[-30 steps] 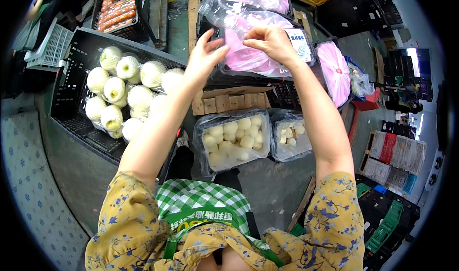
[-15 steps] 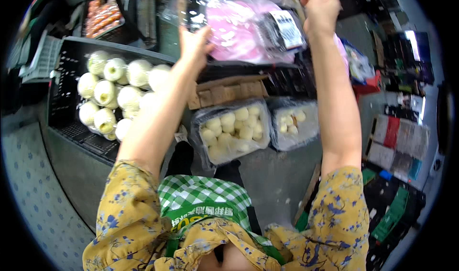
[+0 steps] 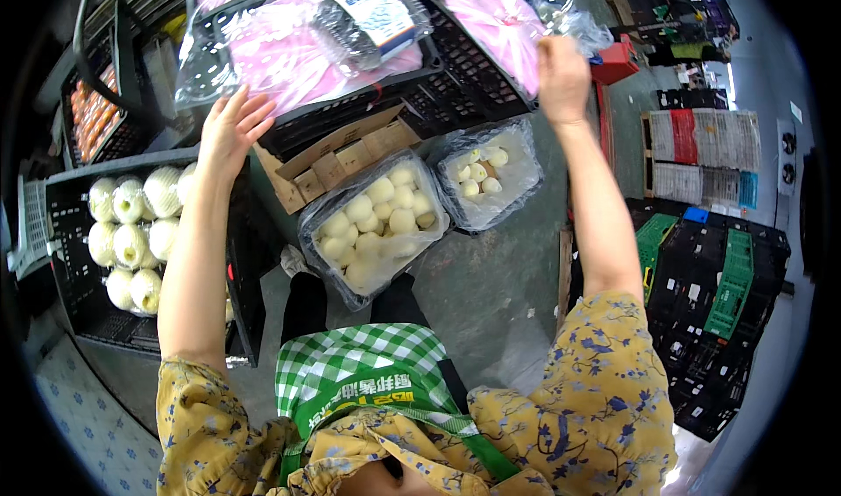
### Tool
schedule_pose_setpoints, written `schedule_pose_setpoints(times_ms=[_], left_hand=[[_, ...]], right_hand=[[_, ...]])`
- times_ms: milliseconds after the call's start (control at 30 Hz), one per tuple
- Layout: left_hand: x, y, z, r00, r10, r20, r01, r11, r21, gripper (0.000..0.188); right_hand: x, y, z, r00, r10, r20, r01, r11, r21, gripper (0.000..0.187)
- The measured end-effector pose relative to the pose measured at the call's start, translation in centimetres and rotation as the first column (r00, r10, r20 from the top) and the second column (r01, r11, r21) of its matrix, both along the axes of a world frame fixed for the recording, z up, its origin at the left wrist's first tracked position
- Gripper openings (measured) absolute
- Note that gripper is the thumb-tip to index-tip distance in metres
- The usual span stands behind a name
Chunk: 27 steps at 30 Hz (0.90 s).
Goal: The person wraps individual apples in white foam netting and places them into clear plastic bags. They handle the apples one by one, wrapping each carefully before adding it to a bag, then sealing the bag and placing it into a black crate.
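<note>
My left hand (image 3: 235, 126) is open with fingers spread, beside the near left edge of a clear plastic bag (image 3: 200, 69) over pink material (image 3: 263, 45). I cannot tell if the fingertips touch the film. A clear package with a white and blue label (image 3: 378, 14) lies on top. My right hand (image 3: 562, 80) is curled closed at the right edge of a second pink bundle (image 3: 495, 23) under clear film; what its fingers hold is hidden. Both pink bundles rest on black crates (image 3: 469, 71).
Two film-lined crates of pale round produce (image 3: 381, 211) (image 3: 480, 176) stand on the floor near my feet. At left, a black crate (image 3: 74, 168) holds net-wrapped round fruit (image 3: 131, 244). Orange produce (image 3: 92, 115) lies behind it. Stacked dark crates (image 3: 701, 321) stand at right.
My hands are wider apart, the left further left with its fingers spread, the right lower in view beside the right-hand pink bundle. The whole view has turned, showing more of the right side.
</note>
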<state>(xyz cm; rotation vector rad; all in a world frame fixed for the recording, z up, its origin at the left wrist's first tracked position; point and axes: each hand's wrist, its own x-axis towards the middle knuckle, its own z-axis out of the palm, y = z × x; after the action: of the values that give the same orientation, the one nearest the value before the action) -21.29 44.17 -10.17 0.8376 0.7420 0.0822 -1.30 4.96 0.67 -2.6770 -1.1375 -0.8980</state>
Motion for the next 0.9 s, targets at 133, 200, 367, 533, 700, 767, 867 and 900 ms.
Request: schedule_pose_setpoints(times_ms=[133,200,367,533,700,767,867,900], left_hand=[[-1.7,-1.2,1.0,0.999,0.046,0.001,-0.046,0.997,0.067,0.054],[-2.9,-2.5,1.4,0.999,0.045,0.009,-0.046,0.994,0.101,0.051],[-6.0,-6.4,2.5,1.000,0.024,-0.005,-0.023,0.986,0.165,0.052],[-8.0,-11.2,2.1,0.998,-0.022,-0.057,0.029,0.992,0.125,0.047],[-8.2,-15.0,1.6,0.994,-0.081,-0.076,0.088,0.992,0.092,0.045],[-8.0,-15.5,1.0,0.992,-0.110,-0.058,0.114,0.990,0.082,0.044],[-7.0,-16.2,0.5,0.985,-0.164,-0.045,0.168,0.982,0.090,0.043],[-7.1,-16.4,0.4,0.981,-0.189,-0.051,0.194,0.974,0.113,0.044]], right_hand=[[0.2,-5.9,-7.1,0.982,-0.166,-0.093,0.148,0.974,-0.172,0.006],[0.4,-8.3,-9.3,0.965,-0.230,-0.129,0.202,0.959,-0.197,0.007],[0.1,-9.8,-11.6,0.916,-0.228,-0.331,0.199,0.973,-0.119,0.011],[-1.2,-11.0,-11.7,0.881,-0.128,-0.455,0.102,0.991,-0.080,0.021],[-0.3,-12.6,-11.3,0.887,-0.159,-0.434,0.106,0.984,-0.144,0.043],[0.3,-12.9,-10.9,0.922,-0.039,-0.386,-0.006,0.993,-0.115,0.048],[0.3,-12.7,-9.7,0.973,0.024,-0.231,-0.041,0.997,-0.067,0.044],[-0.4,-12.1,-9.0,0.987,0.024,-0.161,-0.035,0.997,-0.064,0.046]])
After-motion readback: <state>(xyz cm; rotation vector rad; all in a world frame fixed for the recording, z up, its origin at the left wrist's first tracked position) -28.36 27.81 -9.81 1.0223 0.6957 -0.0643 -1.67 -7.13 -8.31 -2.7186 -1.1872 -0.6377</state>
